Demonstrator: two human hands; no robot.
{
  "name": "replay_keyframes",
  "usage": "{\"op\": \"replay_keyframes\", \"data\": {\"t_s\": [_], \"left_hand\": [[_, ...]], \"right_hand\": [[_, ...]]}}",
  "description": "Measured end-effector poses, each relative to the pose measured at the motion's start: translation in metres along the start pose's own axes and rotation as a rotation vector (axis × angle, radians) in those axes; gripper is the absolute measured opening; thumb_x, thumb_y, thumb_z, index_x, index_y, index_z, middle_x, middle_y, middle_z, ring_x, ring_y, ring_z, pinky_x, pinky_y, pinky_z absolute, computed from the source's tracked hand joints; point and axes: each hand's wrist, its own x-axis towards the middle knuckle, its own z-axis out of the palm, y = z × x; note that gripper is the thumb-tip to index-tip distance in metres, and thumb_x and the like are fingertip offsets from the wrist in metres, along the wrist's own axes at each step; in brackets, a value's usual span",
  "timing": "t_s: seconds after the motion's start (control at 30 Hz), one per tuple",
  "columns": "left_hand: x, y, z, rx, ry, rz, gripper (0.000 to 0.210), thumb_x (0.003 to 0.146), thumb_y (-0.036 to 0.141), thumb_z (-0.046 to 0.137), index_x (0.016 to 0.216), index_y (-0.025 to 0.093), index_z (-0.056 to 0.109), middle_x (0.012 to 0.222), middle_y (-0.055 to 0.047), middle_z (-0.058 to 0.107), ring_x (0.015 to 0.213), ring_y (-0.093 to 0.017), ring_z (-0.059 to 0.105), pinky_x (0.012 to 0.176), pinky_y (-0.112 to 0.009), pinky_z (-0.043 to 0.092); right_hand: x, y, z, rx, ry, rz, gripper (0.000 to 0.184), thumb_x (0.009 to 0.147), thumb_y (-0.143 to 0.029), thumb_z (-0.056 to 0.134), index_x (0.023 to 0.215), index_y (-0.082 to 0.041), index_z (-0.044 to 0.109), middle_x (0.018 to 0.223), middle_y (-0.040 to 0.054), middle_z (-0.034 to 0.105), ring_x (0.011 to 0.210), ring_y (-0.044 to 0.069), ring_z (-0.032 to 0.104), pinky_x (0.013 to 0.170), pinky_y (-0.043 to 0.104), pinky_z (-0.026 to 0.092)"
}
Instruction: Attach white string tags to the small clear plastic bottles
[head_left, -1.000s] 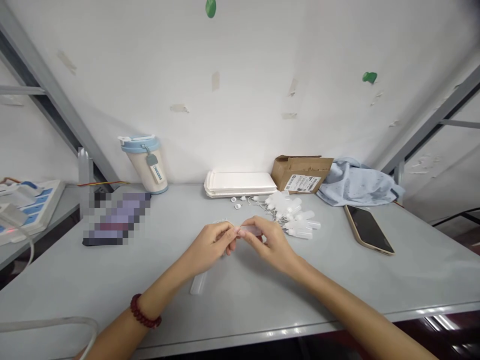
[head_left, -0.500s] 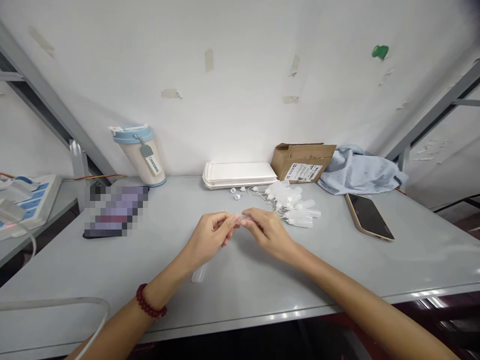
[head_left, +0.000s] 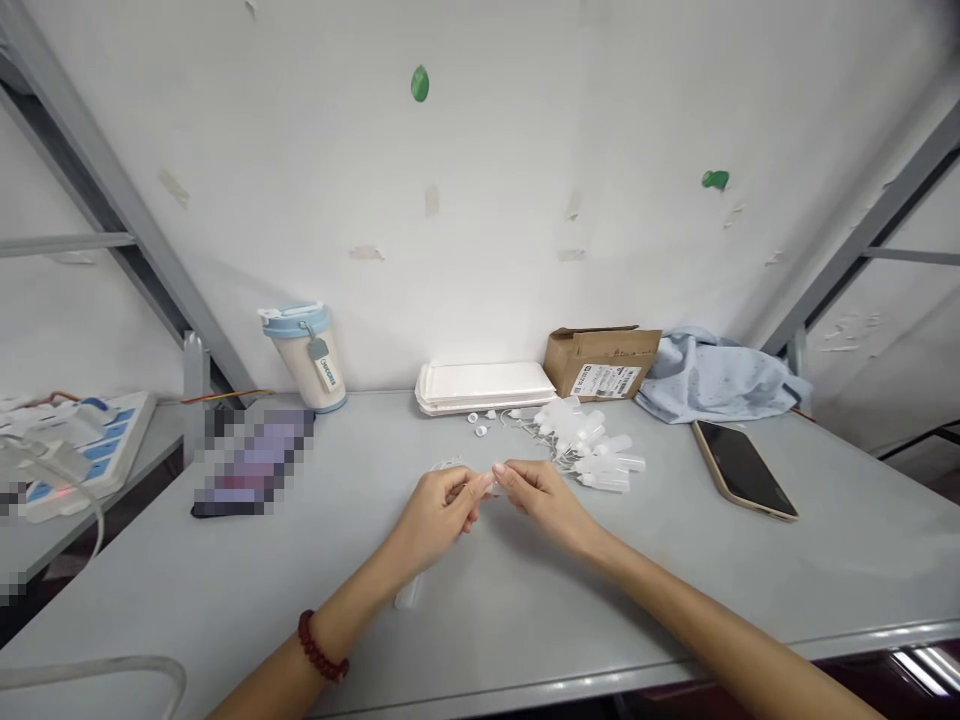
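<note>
Translucent plastic, a small bottle sits pinched between the fingertips of both hands above the middle of the grey table. The left hand and right hand have fingers closed on it from either end; over the last second they have barely shifted, so the same fiddly fitting is likely ongoing. A heap of similar bottles lies just beyond, a loose one under the left wrist, a phone right, a cup by the white wall.
</note>
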Motion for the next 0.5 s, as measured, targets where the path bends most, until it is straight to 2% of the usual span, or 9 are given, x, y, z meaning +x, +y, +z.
{"op": "replay_keyframes", "data": {"t_s": [0.17, 0.23, 0.3, 0.4, 0.47, 0.5], "left_hand": [[0.011, 0.001, -0.006, 0.035, 0.008, -0.015, 0.042, 0.083, 0.05, 0.043, 0.063, 0.015, 0.053, 0.058, 0.001, 0.049, 0.052, -0.01, 0.047, 0.05, -0.022, 0.037], [0.023, 0.002, -0.012, 0.073, 0.039, -0.013, 0.043, 0.084, 0.051, 0.041, 0.073, 0.014, 0.058, 0.06, 0.001, 0.052, 0.052, -0.011, 0.048, 0.05, -0.022, 0.038], [0.038, 0.003, -0.017, 0.157, 0.058, 0.011, 0.043, 0.084, 0.051, 0.04, 0.074, 0.013, 0.059, 0.065, -0.002, 0.056, 0.056, -0.012, 0.052, 0.052, -0.023, 0.041], [0.062, 0.002, -0.023, 0.445, 0.154, 0.072, 0.04, 0.087, 0.043, 0.035, 0.074, 0.015, 0.06, 0.074, -0.004, 0.063, 0.068, -0.015, 0.058, 0.062, -0.024, 0.043], [0.076, 0.0, -0.023, 0.754, 0.106, 0.105, 0.03, 0.087, 0.034, 0.037, 0.084, 0.016, 0.061, 0.083, -0.004, 0.066, 0.079, -0.017, 0.06, 0.07, -0.025, 0.043], [0.082, -0.002, -0.021, 0.805, 0.087, 0.094, 0.026, 0.085, 0.032, 0.041, 0.089, 0.015, 0.06, 0.086, -0.005, 0.066, 0.081, -0.018, 0.06, 0.07, -0.026, 0.043]], "right_hand": [[0.002, -0.001, -0.008, -0.176, 0.102, -0.071, 0.042, 0.089, -0.045, 0.037, 0.058, -0.017, 0.04, 0.055, -0.004, 0.031, 0.053, 0.009, 0.031, 0.052, 0.024, 0.025], [0.003, 0.0, -0.015, -0.21, 0.167, -0.113, 0.039, 0.089, -0.042, 0.038, 0.061, -0.016, 0.045, 0.056, -0.0032, 0.037, 0.054, 0.009, 0.035, 0.053, 0.024, 0.027], [0.004, -0.001, -0.023, -0.209, 0.224, -0.13, 0.036, 0.089, -0.042, 0.04, 0.069, -0.015, 0.053, 0.059, -0.0025, 0.043, 0.055, 0.01, 0.037, 0.053, 0.023, 0.028], [0.005, -0.002, -0.037, -0.199, 0.329, -0.102, 0.036, 0.089, -0.044, 0.04, 0.077, -0.015, 0.058, 0.059, -0.002, 0.046, 0.053, 0.01, 0.039, 0.05, 0.022, 0.03], [0.005, -0.002, -0.044, -0.216, 0.394, -0.094, 0.036, 0.089, -0.044, 0.04, 0.082, -0.015, 0.06, 0.061, -0.001, 0.05, 0.052, 0.011, 0.042, 0.049, 0.022, 0.032], [0.006, -0.001, -0.048, -0.231, 0.42, -0.099, 0.034, 0.088, -0.043, 0.04, 0.086, -0.015, 0.06, 0.064, 0.0, 0.053, 0.053, 0.011, 0.044, 0.05, 0.022, 0.034]]}}
